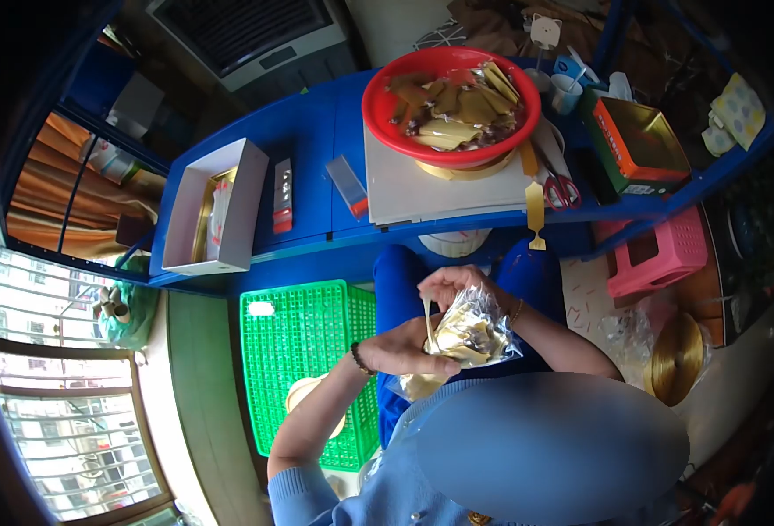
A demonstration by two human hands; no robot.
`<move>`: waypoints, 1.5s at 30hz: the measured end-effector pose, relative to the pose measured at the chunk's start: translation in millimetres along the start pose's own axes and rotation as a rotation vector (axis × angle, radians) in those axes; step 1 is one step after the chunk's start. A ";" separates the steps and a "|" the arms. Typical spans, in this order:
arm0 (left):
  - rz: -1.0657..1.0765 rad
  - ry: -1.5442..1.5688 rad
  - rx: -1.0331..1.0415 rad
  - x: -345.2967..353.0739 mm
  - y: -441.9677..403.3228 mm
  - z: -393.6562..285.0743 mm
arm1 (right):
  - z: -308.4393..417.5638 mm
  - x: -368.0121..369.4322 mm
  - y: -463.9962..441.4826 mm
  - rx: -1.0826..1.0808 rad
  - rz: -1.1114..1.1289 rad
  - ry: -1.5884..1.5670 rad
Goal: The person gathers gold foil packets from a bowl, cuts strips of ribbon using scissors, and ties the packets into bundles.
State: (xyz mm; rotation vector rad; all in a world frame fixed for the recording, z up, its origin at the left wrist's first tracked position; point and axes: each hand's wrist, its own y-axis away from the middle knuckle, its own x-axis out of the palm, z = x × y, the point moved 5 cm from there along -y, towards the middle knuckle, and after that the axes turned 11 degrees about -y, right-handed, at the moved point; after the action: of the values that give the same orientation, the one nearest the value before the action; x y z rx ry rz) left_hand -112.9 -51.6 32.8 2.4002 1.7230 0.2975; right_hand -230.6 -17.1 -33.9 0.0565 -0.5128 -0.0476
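Note:
My left hand (404,348), with a dark bead bracelet at the wrist, is closed on a clear plastic bag (479,329) above my lap. Pale gold flat pieces fill the bag, and its crinkled film shines toward the right. My right hand (450,285) is on the far side of the bag, fingers curled. A narrow pale strip (428,323) runs from its fingertips down to my left hand; its kind is unclear. Part of my right hand is hidden behind the bag. On the table ahead, a red basin (375,123) holds many flat gold pieces and clear wrapping.
The blue table (308,114) carries a white box (245,206), scissors (564,191), an orange-green tin (619,145) and a gold tag (536,206) at its edge. A green basket (304,329) stands at left, a pink stool (663,250) and a gold ribbon roll (674,359) at right.

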 end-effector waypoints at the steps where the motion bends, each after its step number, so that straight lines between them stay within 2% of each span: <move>1: -0.036 -0.036 -0.014 -2.5 1.1 -1.2 | -6.1 -13.7 1.8 -0.041 0.009 0.029; 4: -0.167 -0.099 -0.070 -16.4 7.3 0.2 | -5.3 -27.1 15.6 -0.129 -0.045 0.198; 5: -0.223 -0.091 -0.100 -21.7 8.4 4.5 | -14.9 -32.1 23.3 -0.039 -0.156 0.115; 8: -0.386 0.041 -0.062 -33.8 6.4 0.1 | -29.9 -23.2 43.3 0.253 -0.241 0.358; 9: -0.458 0.002 -0.076 -40.8 6.3 6.0 | -29.5 -15.6 46.9 0.167 -0.270 0.294; 11: -0.607 -0.077 -0.163 -59.6 8.4 33.6 | -21.5 -6.0 51.6 -0.131 -0.276 0.552; 13: -0.660 0.006 -0.191 -67.6 9.2 62.3 | -2.7 7.6 56.7 -0.482 -0.335 0.770; 14: -0.684 0.047 -0.206 -69.3 10.6 72.8 | 4.1 13.6 58.3 -0.498 -0.292 0.771; 15: -0.564 0.170 -0.144 -63.0 5.9 54.4 | 11.7 19.2 60.2 -0.515 -0.250 0.772; 17: -0.559 0.286 -0.122 -62.6 1.4 61.5 | 21.7 29.6 62.7 -0.589 -0.150 0.773; 20: -0.543 0.395 -0.126 -62.7 -2.1 80.1 | 25.7 35.2 53.9 -0.416 -0.104 0.327; 21: -0.531 0.413 -0.135 -63.0 -3.6 81.1 | 28.5 34.4 49.8 -0.244 -0.112 0.205; 24: -0.572 0.243 -0.070 -60.4 -3.7 73.9 | 17.2 2.1 41.4 -0.254 -0.265 -0.114; 25: -0.644 0.089 -0.105 -62.8 -5.6 72.9 | 17.4 -3.6 41.2 -0.221 -0.313 -0.126; 27: -0.742 -0.379 -0.222 -80.0 -17.4 110.2 | 10.6 0.0 40.5 -0.176 -0.325 0.107; 28: -0.782 -0.614 -0.276 -84.3 -25.1 108.4 | 4.4 3.2 39.7 -0.152 -0.331 0.227; 29: -0.835 -0.651 -0.465 -90.5 -33.1 114.2 | 2.8 9.9 38.8 -0.292 -0.363 0.438; 30: -0.866 -0.739 -0.447 -87.0 -44.9 110.2 | -2.4 14.1 40.6 -0.286 -0.472 0.581; 33: -0.993 -1.015 -0.360 -73.1 -81.6 115.3 | -13.7 1.1 48.0 -0.334 -0.608 0.792; 36: -1.033 -0.976 -0.407 -60.9 -110.1 130.6 | -19.3 -8.7 66.1 -0.281 -0.687 0.894; 42: -1.190 -0.939 -0.321 -29.9 -123.2 175.7 | -42.3 -29.1 69.7 -0.264 -0.715 0.889; 43: -1.173 -0.837 -0.393 -25.9 -120.9 182.2 | -45.1 -33.3 64.4 -0.268 -0.700 0.853; 45: -1.128 -1.045 -0.325 -8.2 -117.6 170.9 | -53.3 -41.4 51.9 -0.289 -0.660 0.793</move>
State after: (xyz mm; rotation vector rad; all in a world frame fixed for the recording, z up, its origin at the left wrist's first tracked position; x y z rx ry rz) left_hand -178.4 -26.0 -162.5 0.7495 1.8425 -0.6461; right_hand -238.9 39.4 -97.0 -0.0417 0.3273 -0.7156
